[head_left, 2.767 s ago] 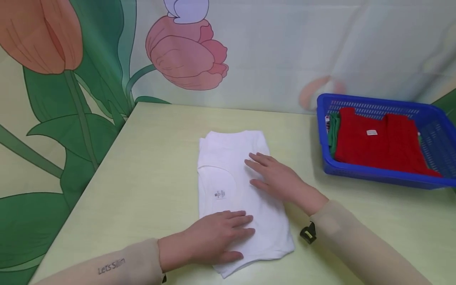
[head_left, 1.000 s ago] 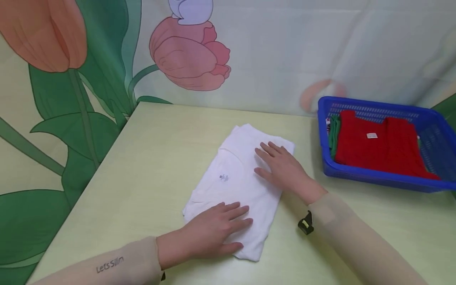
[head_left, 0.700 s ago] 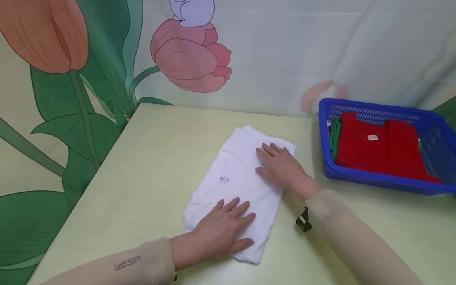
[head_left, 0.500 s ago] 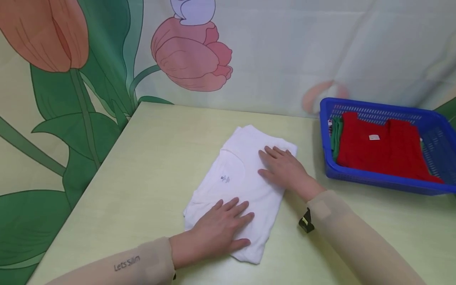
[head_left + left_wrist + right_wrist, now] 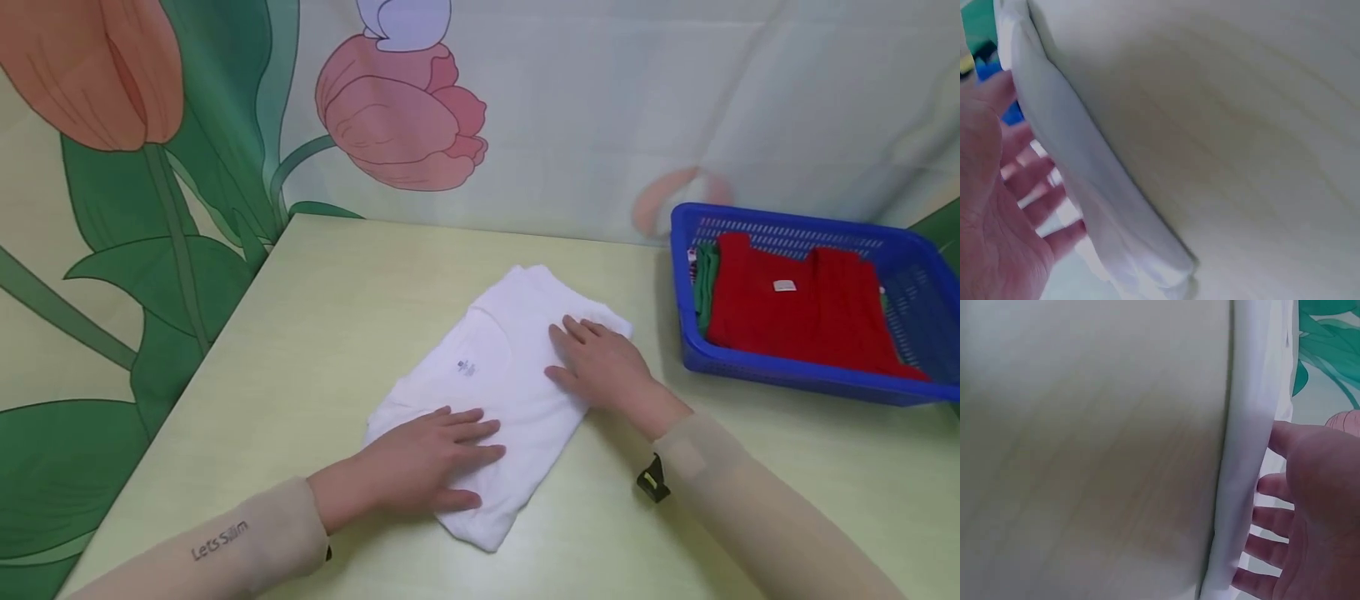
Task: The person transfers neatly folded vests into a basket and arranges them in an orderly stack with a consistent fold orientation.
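Note:
A folded white T-shirt (image 5: 517,400) lies slanted on the table, its round neckline and small printed label facing up. My left hand (image 5: 416,462) rests with fingers spread on its lower left part. On the upper right part lies my right hand (image 5: 603,367), fingers also extended. The left wrist view shows the shirt's thick folded edge (image 5: 1097,169) beside the spread fingers of the left hand (image 5: 1010,194). Along another fold (image 5: 1244,450) in the right wrist view, the fingertips of the right hand (image 5: 1310,506) touch the cloth.
To the right stands a blue plastic basket (image 5: 795,372) holding a folded red garment (image 5: 795,321) and some green cloth (image 5: 705,283) at its left side. The pale green table (image 5: 315,333) meets a backdrop (image 5: 570,117) printed with tulips.
The T-shirt has turned clockwise from nearly straight to slanted, its top moving right and its bottom left. My left hand has shifted left with it; both hands stay on the cloth.

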Motion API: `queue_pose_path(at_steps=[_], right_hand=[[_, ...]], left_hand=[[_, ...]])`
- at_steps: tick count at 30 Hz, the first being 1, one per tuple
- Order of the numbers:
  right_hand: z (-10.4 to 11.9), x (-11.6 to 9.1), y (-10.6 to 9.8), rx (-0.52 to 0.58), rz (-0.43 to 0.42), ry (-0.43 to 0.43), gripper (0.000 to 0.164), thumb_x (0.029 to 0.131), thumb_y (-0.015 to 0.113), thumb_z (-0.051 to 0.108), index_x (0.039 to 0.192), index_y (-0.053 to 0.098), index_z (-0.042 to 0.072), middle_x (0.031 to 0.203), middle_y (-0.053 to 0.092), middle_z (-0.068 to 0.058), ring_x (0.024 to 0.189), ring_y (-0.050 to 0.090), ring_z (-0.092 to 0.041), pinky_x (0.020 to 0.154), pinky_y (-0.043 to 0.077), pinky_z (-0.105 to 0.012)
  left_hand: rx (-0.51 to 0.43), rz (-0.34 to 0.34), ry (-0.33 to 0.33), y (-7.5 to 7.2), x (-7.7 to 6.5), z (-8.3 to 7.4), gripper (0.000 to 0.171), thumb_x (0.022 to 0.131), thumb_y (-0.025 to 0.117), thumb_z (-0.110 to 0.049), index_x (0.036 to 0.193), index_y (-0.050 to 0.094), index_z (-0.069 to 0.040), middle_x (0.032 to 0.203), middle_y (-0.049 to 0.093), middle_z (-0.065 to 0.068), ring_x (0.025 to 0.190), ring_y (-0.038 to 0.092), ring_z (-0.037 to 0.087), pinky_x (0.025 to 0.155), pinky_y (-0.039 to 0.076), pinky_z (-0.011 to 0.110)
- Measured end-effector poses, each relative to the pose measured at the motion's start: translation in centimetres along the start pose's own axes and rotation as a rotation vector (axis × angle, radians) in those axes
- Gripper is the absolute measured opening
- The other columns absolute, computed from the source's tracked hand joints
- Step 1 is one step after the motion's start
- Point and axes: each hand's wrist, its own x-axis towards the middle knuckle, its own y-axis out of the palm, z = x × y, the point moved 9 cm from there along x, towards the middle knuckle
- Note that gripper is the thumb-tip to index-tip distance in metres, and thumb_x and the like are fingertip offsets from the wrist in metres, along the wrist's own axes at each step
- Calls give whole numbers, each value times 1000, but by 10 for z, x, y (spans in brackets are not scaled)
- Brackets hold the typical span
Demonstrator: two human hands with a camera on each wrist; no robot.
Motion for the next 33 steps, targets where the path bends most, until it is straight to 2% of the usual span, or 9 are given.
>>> queue_pose_path(at_steps=[5,11,15,19,24,33], right_hand=[[-2,-12,1,26,46,10,69,110,57,45,163,43,3,168,38,-23,154,38,-45,124,34,-58],[0,-28,5,11,62,-11,70,109,58,48,161,45,4,167,40,-23,152,40,-47,122,38,-59],[2,-38,6,-14,57,-10,69,108,60,48,160,48,5,165,43,-24,149,44,-48,119,41,-59],[6,-48,6,-30,44,-12,68,106,64,47,157,52,5,161,48,-24,145,49,-48,116,45,-60],[13,-61,5,-37,36,-13,67,104,67,47,155,55,4,159,52,-24,141,53,-47,114,47,-59],[27,-75,1,-63,-11,-50,65,103,68,47,151,59,3,153,58,-24,134,59,-45,109,51,-59]], left_hand=[[-34,8,52,-2,-10,17,59,101,74,-42,154,60,-21,165,49,4,156,39,31,126,33,56],[-75,-6,30,-7,-24,39,61,98,79,-39,154,61,-22,166,48,7,157,37,35,125,31,62],[-85,-13,-8,-12,-34,52,62,98,80,-37,154,60,-21,166,47,10,157,37,37,125,31,62],[-114,19,-75,-12,-39,67,64,97,80,-37,156,58,-22,169,42,8,159,32,36,127,29,59],[-146,63,-153,-13,-45,84,65,98,80,-37,157,56,-28,173,35,5,162,25,36,125,32,60],[-145,11,-181,-19,-47,100,58,100,75,-37,155,60,-26,171,39,3,161,29,35,124,34,60]])
